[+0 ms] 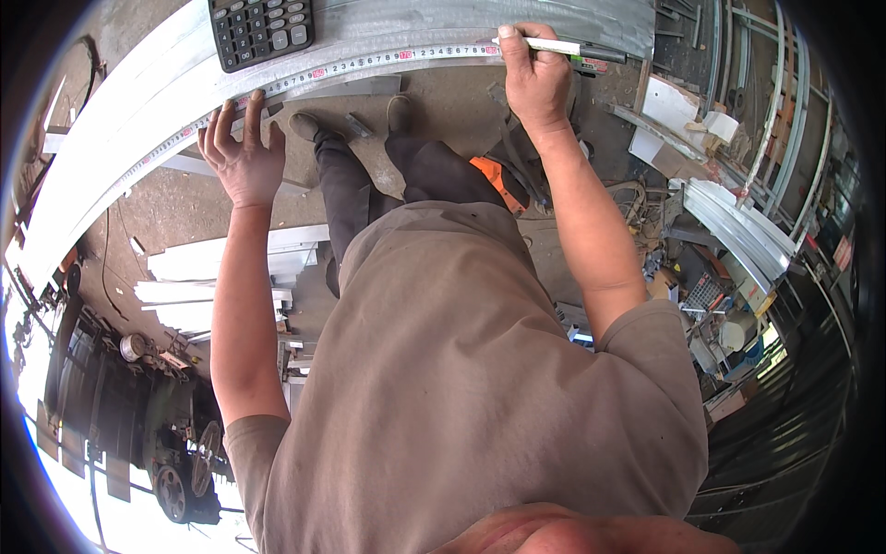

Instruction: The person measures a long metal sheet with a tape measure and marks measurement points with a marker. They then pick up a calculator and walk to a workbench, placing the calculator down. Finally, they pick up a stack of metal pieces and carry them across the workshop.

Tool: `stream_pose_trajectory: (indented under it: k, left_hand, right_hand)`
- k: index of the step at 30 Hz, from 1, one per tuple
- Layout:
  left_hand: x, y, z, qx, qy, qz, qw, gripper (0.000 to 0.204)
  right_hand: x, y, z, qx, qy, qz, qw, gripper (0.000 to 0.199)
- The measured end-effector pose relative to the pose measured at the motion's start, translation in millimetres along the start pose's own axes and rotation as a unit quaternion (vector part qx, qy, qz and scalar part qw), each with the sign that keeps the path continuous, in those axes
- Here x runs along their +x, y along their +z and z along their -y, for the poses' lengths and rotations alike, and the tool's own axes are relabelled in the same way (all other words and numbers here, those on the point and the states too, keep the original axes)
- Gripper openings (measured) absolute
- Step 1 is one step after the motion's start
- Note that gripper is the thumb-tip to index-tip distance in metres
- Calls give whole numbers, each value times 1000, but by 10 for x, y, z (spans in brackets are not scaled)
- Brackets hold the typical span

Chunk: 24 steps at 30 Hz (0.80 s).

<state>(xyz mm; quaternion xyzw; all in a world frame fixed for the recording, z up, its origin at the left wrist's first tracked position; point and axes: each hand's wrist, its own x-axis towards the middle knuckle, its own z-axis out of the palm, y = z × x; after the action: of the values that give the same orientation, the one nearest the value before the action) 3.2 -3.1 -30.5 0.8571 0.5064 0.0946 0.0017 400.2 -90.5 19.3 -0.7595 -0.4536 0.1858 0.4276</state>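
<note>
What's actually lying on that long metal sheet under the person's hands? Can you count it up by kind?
Tape measure: 1, pressed down by the left hand
Calculator: 1
Marker pen: 1, in the grip of the right hand
Total on the metal sheet: 3

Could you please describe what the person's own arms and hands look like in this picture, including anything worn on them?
Both arms are bare from the short sleeves of a loose greyish-tan T-shirt down to the fingertips. The left hand and the right hand wear no gloves, and no watch, ring or wristband shows on either. The sleeves end above the elbows and carry no visible markings.
</note>
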Motion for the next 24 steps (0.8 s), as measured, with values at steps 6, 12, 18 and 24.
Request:
stream_pose_trajectory:
  k: [6,12,18,24]
  left_hand:
    - [9,-8,-6,2,7,-3,1000,63]
    - [10,-3,-3,-7,13,-19,1000,64]
    - [18,-7,-3,-14,17,-28,999,64]
    - [16,-26,-17,-23,6,-20,1000,66]
  right_hand:
    - [-3,9,-7,11,-17,-11,1000,31]
    - [-19,1,-36,85,19,-13,996,25]
    - [-102,17,190,96,-60,1,994,25]
    - [-189,355,673,26,-149,86,985,20]
